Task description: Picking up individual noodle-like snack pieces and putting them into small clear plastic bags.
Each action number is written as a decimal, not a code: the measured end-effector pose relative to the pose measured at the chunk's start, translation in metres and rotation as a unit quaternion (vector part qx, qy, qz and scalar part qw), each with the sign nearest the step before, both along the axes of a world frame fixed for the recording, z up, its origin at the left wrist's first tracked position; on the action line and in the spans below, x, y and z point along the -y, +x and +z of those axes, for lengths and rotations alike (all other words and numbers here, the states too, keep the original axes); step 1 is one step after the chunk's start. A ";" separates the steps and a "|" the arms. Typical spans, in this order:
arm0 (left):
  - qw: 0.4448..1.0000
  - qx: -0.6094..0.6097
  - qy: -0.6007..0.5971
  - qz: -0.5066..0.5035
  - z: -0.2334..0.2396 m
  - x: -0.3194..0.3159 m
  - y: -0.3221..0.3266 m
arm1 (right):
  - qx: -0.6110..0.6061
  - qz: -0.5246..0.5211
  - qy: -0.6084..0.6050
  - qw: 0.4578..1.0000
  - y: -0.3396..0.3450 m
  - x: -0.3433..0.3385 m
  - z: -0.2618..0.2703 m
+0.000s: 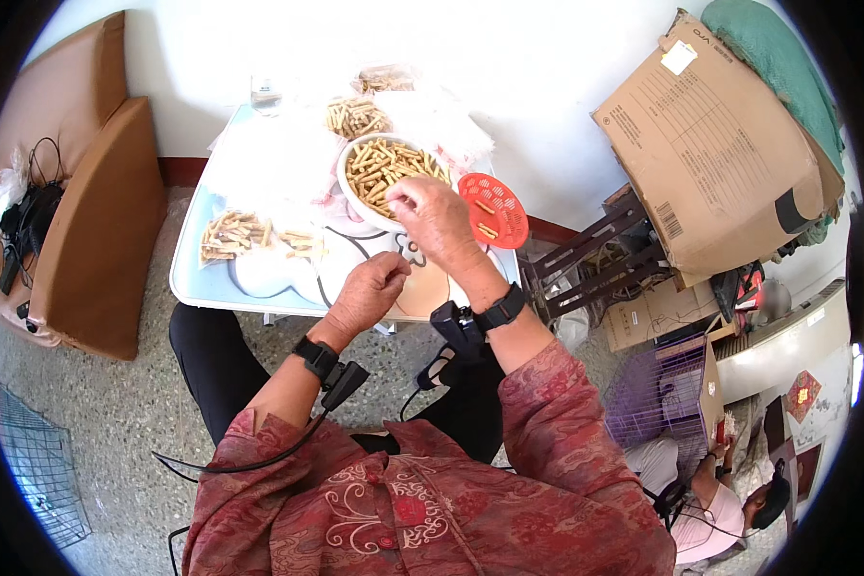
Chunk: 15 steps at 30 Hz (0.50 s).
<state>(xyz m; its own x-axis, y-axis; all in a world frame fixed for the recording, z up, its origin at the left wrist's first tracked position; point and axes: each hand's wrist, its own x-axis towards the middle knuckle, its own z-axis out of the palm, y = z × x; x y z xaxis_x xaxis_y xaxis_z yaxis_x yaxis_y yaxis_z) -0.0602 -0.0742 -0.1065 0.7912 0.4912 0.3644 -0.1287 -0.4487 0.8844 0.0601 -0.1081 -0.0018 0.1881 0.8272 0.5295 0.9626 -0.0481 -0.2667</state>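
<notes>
My right hand point(432, 219) hangs over the front right rim of a white bowl point(341, 175), its fingers curled downward. The bowl is full of short, golden-brown stick snacks point(381, 162). Whether those fingers hold a stick is hidden. My left hand point(371, 284) is curled above the table's front edge, thumb against the fingers; its inside cannot be seen. Right of the bowl, a red plastic basket point(507, 198) holds a few sticks. Clear plastic bags of sticks lie left of my hands point(234, 234) and behind the bowl point(356, 117).
A drinking glass point(265, 97) stands at the back left of the table point(194, 277). Another filled bag point(385, 78) lies at the back. A brown sofa point(101, 237) is at the left, a large cardboard box point(720, 151) at the right. Another person point(713, 518) sits at the lower right.
</notes>
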 end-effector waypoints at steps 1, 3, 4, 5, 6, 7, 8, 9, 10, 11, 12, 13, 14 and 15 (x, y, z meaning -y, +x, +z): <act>1.000 0.029 -0.012 -0.003 0.001 0.001 0.000 | 0.008 -0.040 -0.018 0.999 0.017 0.005 0.006; 0.999 0.037 -0.018 -0.005 0.000 0.001 0.001 | 0.030 -0.103 -0.038 0.993 0.051 0.011 0.005; 0.999 0.026 -0.021 -0.006 0.001 0.002 0.002 | 0.032 -0.108 -0.036 0.993 0.065 0.014 0.004; 1.000 0.015 -0.024 -0.005 0.003 0.003 0.003 | 0.049 -0.122 -0.043 0.990 0.078 0.016 0.001; 0.999 0.001 -0.033 -0.003 0.003 0.003 0.002 | 0.063 -0.132 -0.052 0.988 0.083 0.015 0.000; 1.000 0.002 -0.031 -0.003 0.001 0.002 0.002 | 0.063 -0.131 -0.050 0.988 0.086 0.014 -0.002; 1.000 0.010 -0.024 0.000 -0.002 0.002 0.003 | 0.083 -0.124 -0.060 0.987 0.088 0.010 -0.006; 1.000 0.017 -0.017 0.004 -0.003 0.001 0.003 | 0.103 -0.115 -0.070 0.986 0.087 0.006 -0.008; 1.000 0.016 -0.015 0.006 -0.003 0.002 0.003 | 0.114 -0.116 -0.077 0.984 0.085 0.002 -0.010; 1.000 0.019 -0.022 0.003 -0.004 0.002 0.003 | 0.113 -0.115 -0.075 0.984 0.084 -0.002 -0.011; 0.999 0.021 -0.028 -0.001 -0.003 0.002 0.003 | 0.124 -0.101 -0.065 0.985 0.083 -0.006 -0.013; 0.999 0.020 -0.026 -0.001 -0.004 0.002 0.004 | 0.135 -0.087 -0.054 0.985 0.082 -0.008 -0.014; 0.999 0.021 -0.029 -0.006 -0.004 0.003 0.005 | 0.123 -0.080 -0.072 0.987 0.081 -0.011 -0.015; 0.999 0.021 -0.032 -0.008 -0.004 0.002 0.005 | 0.121 -0.078 -0.071 0.987 0.076 -0.014 -0.015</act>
